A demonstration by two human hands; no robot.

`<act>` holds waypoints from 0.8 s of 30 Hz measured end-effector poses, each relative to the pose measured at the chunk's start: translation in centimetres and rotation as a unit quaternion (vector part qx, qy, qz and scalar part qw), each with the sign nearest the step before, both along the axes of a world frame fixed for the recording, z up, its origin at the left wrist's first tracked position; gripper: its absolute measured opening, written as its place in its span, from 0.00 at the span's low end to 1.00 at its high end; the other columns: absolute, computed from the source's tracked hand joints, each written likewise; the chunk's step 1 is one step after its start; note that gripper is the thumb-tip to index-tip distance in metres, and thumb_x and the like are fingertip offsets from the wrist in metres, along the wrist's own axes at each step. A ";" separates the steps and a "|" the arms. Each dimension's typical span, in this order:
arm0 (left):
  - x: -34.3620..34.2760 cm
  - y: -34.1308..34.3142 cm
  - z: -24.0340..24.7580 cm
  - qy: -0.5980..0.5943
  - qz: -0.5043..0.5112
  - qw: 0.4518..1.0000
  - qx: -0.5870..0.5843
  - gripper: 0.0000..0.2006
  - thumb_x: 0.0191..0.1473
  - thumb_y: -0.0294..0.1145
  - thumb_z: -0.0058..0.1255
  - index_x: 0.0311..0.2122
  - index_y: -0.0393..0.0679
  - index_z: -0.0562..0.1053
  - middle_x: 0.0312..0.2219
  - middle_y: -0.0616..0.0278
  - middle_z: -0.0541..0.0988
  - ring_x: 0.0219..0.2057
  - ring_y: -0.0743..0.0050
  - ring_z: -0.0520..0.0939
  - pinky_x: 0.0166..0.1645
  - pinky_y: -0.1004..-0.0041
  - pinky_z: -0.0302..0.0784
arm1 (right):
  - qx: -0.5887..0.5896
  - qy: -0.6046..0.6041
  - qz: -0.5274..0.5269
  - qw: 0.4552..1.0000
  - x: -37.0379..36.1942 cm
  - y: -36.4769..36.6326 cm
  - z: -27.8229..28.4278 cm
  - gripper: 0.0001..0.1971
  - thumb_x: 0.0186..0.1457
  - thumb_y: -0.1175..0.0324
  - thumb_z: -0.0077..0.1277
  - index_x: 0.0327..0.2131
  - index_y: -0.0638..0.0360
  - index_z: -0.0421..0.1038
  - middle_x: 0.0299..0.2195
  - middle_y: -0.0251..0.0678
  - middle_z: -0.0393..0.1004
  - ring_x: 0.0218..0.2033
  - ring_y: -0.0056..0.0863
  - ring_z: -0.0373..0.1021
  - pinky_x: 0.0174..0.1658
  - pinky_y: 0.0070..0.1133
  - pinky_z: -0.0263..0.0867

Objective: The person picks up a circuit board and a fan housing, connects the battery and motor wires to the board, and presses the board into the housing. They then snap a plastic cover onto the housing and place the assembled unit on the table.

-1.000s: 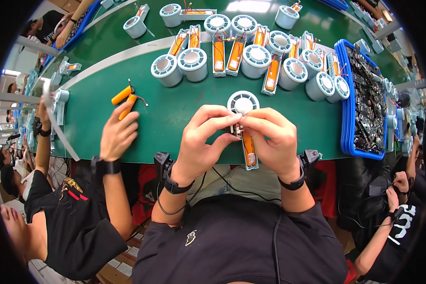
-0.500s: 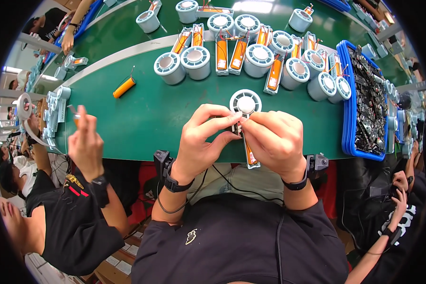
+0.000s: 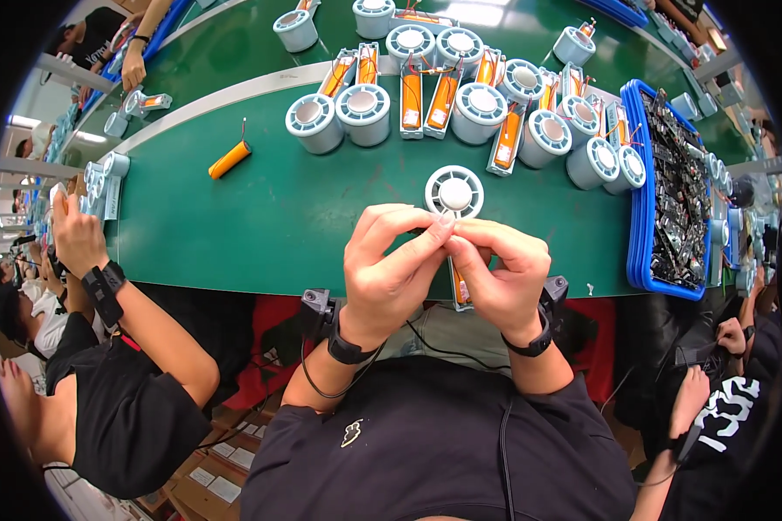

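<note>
1. Two bare hands work close together at the near edge of the green tabletop [image 3: 295, 226]: the left hand [image 3: 389, 267] and the right hand [image 3: 504, 276], each closed in a pinch, fingertips meeting. Whatever they pinch is too small and hidden for me to tell.
2. One pale-blue plastic unit with a round, spoked head [image 3: 453, 192] lies beneath those fingertips, its head showing just beyond them. Part of its narrow handle, with an orange insert [image 3: 460, 287], shows below, between the hands.
3. Several similar pale-blue units [image 3: 362, 114] crowd the tabletop farther off, many showing orange batteries and thin wires.
4. One loose orange cylindrical battery [image 3: 231, 161] lies well to the left.
5. A stack of blue plastic trays [image 3: 638, 260] stands at right, the top one heaped with small dark parts [image 3: 673, 200].
6. At far left, a co-worker's hand [image 3: 80, 239] is raised.
</note>
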State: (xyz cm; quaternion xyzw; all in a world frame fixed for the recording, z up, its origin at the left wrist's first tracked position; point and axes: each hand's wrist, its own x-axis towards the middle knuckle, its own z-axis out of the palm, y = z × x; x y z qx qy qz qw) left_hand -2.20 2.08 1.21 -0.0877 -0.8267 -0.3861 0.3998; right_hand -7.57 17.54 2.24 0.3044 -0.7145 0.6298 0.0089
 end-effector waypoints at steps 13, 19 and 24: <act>1.0 -2.1 1.2 -0.131 0.045 0.990 0.008 0.24 0.41 0.14 0.66 0.47 0.43 0.81 0.38 0.60 0.79 0.38 0.62 0.81 0.41 0.67 0.80 | 0.158 0.115 0.054 0.979 -0.7 1.1 0.1 0.08 0.52 0.85 0.59 0.36 0.67 0.78 0.38 0.43 0.81 0.33 0.24 0.77 0.33 0.17 0.71; 2.0 -3.6 3.1 -0.192 -0.110 0.966 -0.131 0.25 0.43 0.14 0.64 0.50 0.42 0.80 0.39 0.58 0.79 0.38 0.60 0.82 0.42 0.67 0.81 | 0.036 0.050 0.022 0.998 -0.5 0.9 -1.4 0.10 0.49 0.86 0.60 0.36 0.65 0.78 0.34 0.41 0.81 0.30 0.28 0.78 0.33 0.20 0.73; 1.9 -3.2 3.2 -0.264 -0.127 0.956 -0.030 0.25 0.45 0.14 0.63 0.51 0.42 0.79 0.39 0.57 0.78 0.38 0.62 0.83 0.43 0.67 0.82 | 0.069 0.129 -0.015 0.989 -0.1 0.2 -2.0 0.10 0.49 0.86 0.60 0.36 0.65 0.78 0.32 0.41 0.82 0.30 0.32 0.80 0.33 0.24 0.74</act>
